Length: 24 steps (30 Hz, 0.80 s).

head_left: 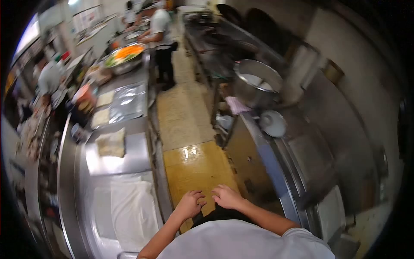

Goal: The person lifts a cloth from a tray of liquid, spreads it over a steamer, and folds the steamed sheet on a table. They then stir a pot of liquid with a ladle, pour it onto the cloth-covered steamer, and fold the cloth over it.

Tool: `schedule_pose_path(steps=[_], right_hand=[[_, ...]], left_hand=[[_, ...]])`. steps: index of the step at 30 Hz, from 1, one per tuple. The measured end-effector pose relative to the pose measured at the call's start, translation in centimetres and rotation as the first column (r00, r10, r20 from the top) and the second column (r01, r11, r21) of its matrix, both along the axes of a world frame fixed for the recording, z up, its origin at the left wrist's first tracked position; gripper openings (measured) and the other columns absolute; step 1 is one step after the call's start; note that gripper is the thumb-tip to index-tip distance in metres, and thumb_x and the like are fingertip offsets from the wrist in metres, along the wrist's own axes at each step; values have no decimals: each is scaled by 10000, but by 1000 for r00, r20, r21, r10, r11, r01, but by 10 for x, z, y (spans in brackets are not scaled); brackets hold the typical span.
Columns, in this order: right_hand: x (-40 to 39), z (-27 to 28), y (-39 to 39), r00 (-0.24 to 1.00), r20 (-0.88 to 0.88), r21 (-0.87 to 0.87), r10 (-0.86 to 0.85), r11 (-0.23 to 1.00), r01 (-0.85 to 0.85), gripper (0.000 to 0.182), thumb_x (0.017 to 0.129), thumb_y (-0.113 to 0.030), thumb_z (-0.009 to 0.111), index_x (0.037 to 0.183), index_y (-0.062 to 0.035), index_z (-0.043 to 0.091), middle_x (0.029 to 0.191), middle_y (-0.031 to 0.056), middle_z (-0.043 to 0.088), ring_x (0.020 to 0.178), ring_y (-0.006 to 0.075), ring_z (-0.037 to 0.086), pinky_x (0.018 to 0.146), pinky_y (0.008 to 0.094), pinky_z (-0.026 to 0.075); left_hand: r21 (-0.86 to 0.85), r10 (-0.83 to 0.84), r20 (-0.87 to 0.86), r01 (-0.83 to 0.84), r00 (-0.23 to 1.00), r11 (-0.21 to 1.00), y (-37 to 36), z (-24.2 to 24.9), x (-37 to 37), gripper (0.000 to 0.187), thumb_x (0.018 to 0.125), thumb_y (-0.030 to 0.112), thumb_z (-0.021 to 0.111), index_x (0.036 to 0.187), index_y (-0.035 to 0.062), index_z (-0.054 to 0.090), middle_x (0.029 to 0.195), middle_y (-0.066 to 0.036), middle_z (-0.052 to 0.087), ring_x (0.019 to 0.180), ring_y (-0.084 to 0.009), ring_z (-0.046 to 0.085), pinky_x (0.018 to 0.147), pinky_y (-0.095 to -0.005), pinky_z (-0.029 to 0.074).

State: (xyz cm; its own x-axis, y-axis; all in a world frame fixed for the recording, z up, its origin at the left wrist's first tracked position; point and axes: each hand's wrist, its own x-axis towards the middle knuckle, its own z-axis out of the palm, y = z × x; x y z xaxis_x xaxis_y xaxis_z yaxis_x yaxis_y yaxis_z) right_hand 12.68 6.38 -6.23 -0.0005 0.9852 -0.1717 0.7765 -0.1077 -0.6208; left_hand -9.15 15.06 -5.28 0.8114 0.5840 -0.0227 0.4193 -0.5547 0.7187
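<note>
In the lower left of the frame, a white cloth (134, 211) lay on a steel counter (139, 157); a bowl (125, 64) of orange and green food sat at upper left. At bottom center, the left hand (190, 204) and right hand (227, 197) hovered apart, empty, fingers loosely curled. A pot (254, 97) stood at upper right, near a white bowl (273, 123).
</note>
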Motion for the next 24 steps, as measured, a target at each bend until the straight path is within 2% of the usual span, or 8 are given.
schedule_pose_path(steps=[5, 11, 15, 17, 19, 20, 22, 24], right_hand=[[47, 4, -81, 970, 2, 38, -242, 970, 241, 374, 923, -240, 619, 1207, -7, 688, 1203, 240, 665, 1164, 411, 613, 1017, 487, 485], [128, 26, -211, 834, -18, 189, -552, 817, 545, 246, 905, -225, 651, 1007, -14, 729, 1049, 213, 683, 1055, 403, 638, 932, 476, 512], [203, 10, -335, 601, -57, 147, -797, 589, 795, 272, 887, -235, 688, 775, 13, 672, 888, 200, 676, 904, 405, 654, 814, 468, 530], [235, -5, -401, 440, 5, 178, -898, 433, 884, 267, 886, -229, 651, 753, 0, 686, 906, 226, 672, 897, 408, 653, 818, 486, 534], [264, -15, -467, 325, -14, 277, -946, 308, 910, 228, 877, -193, 658, 766, 5, 682, 907, 222, 671, 904, 417, 650, 824, 492, 534], [278, -18, -501, 296, 8, 314, -955, 283, 906, 159, 863, -146, 665, 863, 8, 705, 971, 225, 677, 954, 418, 649, 864, 491, 533], [301, -5, -559, 82, -74, 262, -994, 60, 963, 225, 860, -127, 674, 1035, 8, 714, 1096, 244, 671, 1076, 421, 627, 965, 466, 510], [323, -2, -623, -78, 65, 325, -995, -53, 944, 247, 862, -130, 679, 1051, 27, 705, 1151, 252, 662, 1118, 416, 618, 1009, 467, 488]], left_hand=[[-30, -176, 34, 177, 984, 984, -37, 12, 65, 304, 884, 217, 747, 1119, 23, 735, 1297, -219, 662, 1222, -396, 602, 1060, -454, 480], [-9, -419, 17, 419, 908, 908, -109, 10, 184, 284, 891, 198, 767, 1116, 30, 725, 1305, -212, 658, 1225, -391, 606, 1039, -448, 495], [7, -603, 33, 603, 797, 797, -193, 18, 290, 277, 899, 202, 757, 1116, 32, 723, 1304, -198, 661, 1229, -386, 603, 1045, -458, 490], [35, -692, 46, 691, 720, 722, -241, 13, 341, 271, 903, 203, 750, 1115, 37, 724, 1302, -197, 662, 1229, -386, 601, 1056, -465, 480], [72, -778, 60, 775, 625, 628, -290, 4, 393, 263, 906, 205, 744, 1111, 42, 726, 1300, -201, 661, 1227, -391, 599, 1068, -471, 469], [79, -795, 91, 792, 600, 606, -317, 1, 417, 247, 888, 197, 735, 1068, 28, 728, 1237, -217, 681, 1188, -391, 612, 1044, -460, 483], [121, -847, 100, 838, 523, 532, -369, -4, 465, 232, 891, 178, 716, 1061, 20, 717, 1224, -214, 682, 1181, -394, 609, 1049, -459, 477], [98, -894, 51, 889, 445, 447, -418, -6, 514, 242, 892, 130, 671, 1102, 14, 705, 1253, -221, 668, 1212, -400, 592, 1059, -465, 470]])
